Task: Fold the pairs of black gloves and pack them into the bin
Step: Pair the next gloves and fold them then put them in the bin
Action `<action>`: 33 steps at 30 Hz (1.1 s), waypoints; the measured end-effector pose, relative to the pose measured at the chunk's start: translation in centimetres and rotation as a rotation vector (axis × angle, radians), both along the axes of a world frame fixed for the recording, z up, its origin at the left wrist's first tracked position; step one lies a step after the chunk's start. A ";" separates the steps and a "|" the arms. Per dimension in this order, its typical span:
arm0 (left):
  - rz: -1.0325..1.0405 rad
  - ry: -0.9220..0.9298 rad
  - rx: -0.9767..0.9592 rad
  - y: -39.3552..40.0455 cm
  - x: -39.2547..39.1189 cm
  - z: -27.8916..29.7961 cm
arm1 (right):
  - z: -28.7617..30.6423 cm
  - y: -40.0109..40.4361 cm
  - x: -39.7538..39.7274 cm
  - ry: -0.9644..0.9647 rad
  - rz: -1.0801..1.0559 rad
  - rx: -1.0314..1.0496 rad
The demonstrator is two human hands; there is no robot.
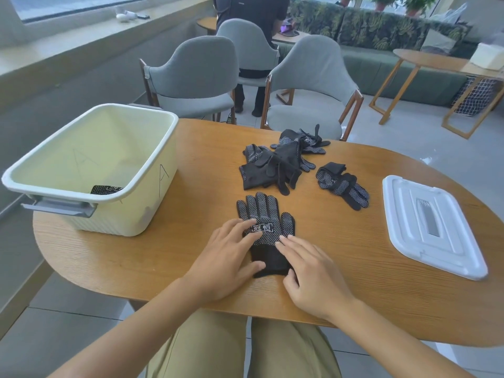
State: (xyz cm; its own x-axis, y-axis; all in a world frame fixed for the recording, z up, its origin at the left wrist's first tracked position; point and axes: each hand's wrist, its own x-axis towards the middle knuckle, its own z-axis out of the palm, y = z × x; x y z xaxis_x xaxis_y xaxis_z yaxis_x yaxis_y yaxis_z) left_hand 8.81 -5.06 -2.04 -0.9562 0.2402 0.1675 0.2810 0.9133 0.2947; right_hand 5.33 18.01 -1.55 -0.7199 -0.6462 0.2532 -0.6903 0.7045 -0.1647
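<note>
black glove [266,214] lies flat near the table [354,268] edge, dotted palm up; left hand [226,257] and right hand [313,274] press it with straight fingers. more gloves [278,165] lie beyond, bin [90,170] to the left.

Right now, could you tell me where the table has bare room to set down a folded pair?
Bare wood lies between the bin and the glove pile, and between the loose pair and the white lid. The near edge right of the right hand is free too. It is crowded at the centre, where both hands press the flat glove; the left hand blocks that side.
</note>
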 end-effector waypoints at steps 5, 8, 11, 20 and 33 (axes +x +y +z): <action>-0.201 0.154 -0.029 0.2 0.8 -0.5 | -0.3 0.6 -0.4 -0.025 -0.017 -0.063; -0.198 0.223 -0.083 0.8 0.5 -1.2 | -0.3 0.6 -0.6 -0.063 -0.009 -0.064; -0.191 0.281 -0.156 1.3 0.2 -1.6 | 0.0 0.6 -0.7 -0.092 0.010 -0.058; 0.045 0.097 0.133 1.2 0.7 0.4 | 0.5 -0.4 0.2 -0.069 0.004 -0.111; 0.218 0.030 0.414 1.8 1.0 0.5 | 0.3 -2.3 -1.0 -0.256 -0.257 -0.376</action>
State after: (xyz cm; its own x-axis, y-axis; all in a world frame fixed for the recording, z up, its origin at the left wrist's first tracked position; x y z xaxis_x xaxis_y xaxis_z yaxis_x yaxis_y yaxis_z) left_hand 9.84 -3.30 -1.53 -0.9701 -0.0587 0.2355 0.1098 0.7590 0.6418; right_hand 4.36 15.67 -1.28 -0.9126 -0.3386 0.2291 -0.4073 0.7055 -0.5800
